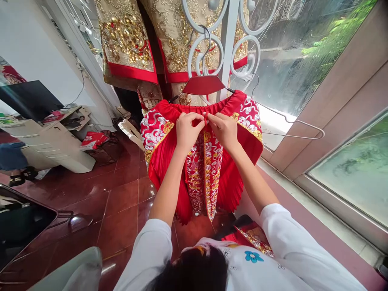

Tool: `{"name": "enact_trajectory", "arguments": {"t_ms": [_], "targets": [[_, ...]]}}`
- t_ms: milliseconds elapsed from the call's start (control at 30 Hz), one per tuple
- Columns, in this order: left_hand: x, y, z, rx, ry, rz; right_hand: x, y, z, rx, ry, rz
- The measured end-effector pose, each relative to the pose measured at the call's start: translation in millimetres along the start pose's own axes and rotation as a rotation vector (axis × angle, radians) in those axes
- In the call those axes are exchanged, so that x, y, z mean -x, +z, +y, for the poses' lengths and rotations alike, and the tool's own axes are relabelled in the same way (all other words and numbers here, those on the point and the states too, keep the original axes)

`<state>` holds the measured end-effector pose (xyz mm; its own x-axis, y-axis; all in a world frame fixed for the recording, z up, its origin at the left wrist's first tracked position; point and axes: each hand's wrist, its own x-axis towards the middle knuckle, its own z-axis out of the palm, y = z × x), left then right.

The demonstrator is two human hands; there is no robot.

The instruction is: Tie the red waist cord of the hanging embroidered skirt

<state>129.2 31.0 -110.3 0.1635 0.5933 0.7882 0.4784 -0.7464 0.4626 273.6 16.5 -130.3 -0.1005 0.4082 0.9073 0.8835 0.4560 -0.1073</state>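
Note:
A red pleated skirt (pixel 169 161) with gold and silver embroidery hangs from a red hanger (pixel 203 85) on a white scrolled metal rack (pixel 228 44). My left hand (pixel 188 130) and my right hand (pixel 223 128) meet at the middle of the skirt's gathered waistband (pixel 194 108). Both pinch the red fabric there, fingertips pressed together and nearly touching each other. Long white sleeves cover my upper arms.
Gold-embroidered garments with red trim (pixel 130 44) hang behind the rack. An empty wire hanger (pixel 291 121) sticks out to the right by the window (pixel 354 169). White furniture (pixel 51 145) and a dark screen (pixel 28 99) stand at left on the red tiled floor (pixel 118 198).

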Motion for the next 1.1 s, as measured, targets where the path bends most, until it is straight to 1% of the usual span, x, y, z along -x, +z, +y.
{"name": "enact_trajectory", "arguments": {"t_ms": [67, 167, 267, 400, 533, 633, 733, 800, 867, 933, 1000, 1100], "targets": [[0.8, -2.1, 2.4, -0.080, 0.008, -0.053, 1.1, 2.9, -0.3, 0.030, -0.032, 0.038], [3.0, -4.9, 4.8, -0.182, 0.054, -0.131, 1.7, 6.6, 2.1, -0.009, -0.080, 0.102], [6.3, -5.4, 5.4, -0.241, 0.098, -0.158, 0.7, 8.1, 6.4, -0.082, -0.141, 0.114], [11.4, -1.0, 5.8, -0.288, 0.101, -0.145, -2.0, 7.4, 9.5, -0.119, -0.180, 0.054], [15.5, 1.2, 6.3, -0.366, 0.101, -0.119, -4.0, 4.0, 10.5, -0.076, -0.183, -0.013], [18.0, -4.3, 4.9, -0.446, 0.113, -0.087, -3.6, -3.9, 14.9, -0.006, -0.183, -0.042], [21.5, -11.1, 4.2, -0.496, 0.097, -0.037, -1.5, -14.2, 19.5, 0.038, -0.147, -0.079], [24.2, -12.0, 5.0, -0.497, 0.093, -0.010, 0.4, -18.5, 19.9, 0.030, -0.104, -0.081], [26.2, -8.4, 5.9, -0.458, 0.085, 0.024, 2.6, -19.0, 18.4, -0.016, -0.062, -0.059], [26.9, -1.3, 5.5, -0.366, 0.068, 0.045, 4.9, -16.0, 16.3, -0.092, -0.040, -0.058], [26.3, 6.6, 3.4, -0.264, 0.042, 0.050, 6.9, -10.9, 15.1, -0.152, -0.025, -0.086], [24.1, 13.0, -0.5, -0.190, 0.006, 0.066, 8.2, -5.3, 14.7, -0.182, 0.038, -0.095]]}}
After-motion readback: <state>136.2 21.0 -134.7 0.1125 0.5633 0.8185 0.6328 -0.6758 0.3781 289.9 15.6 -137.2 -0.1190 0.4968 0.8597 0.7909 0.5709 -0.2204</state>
